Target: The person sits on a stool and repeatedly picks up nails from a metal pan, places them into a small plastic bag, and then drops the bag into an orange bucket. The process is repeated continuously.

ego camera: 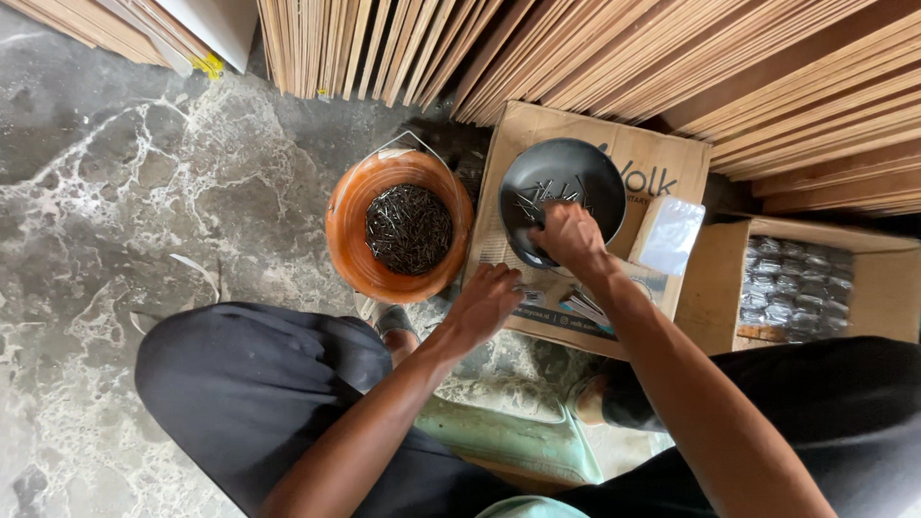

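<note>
Two hands at work over flattened cardboard (662, 158) on the marble floor (144, 192). Left hand (484, 302): resting on the cardboard's near edge, fingers curled; its grip cannot be told. Right hand (571, 235): reaching into the black bowl (561, 173), grip clenched around loose nails (547, 192). Beside it, an orange bucket (350, 221) of nails. Beyond, stacked wooden boards (576, 48).

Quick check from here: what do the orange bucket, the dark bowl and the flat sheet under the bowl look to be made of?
Orange bucket: probably plastic, with a smooth, slightly glossy wall and a thin wire handle. Dark bowl: matte black, either plastic or coated metal; the look leaves it open. Flat sheet: brown corrugated cardboard, dull, with folded flaps. Nails in the bucket: dark metal, thin and faintly shiny.
</note>
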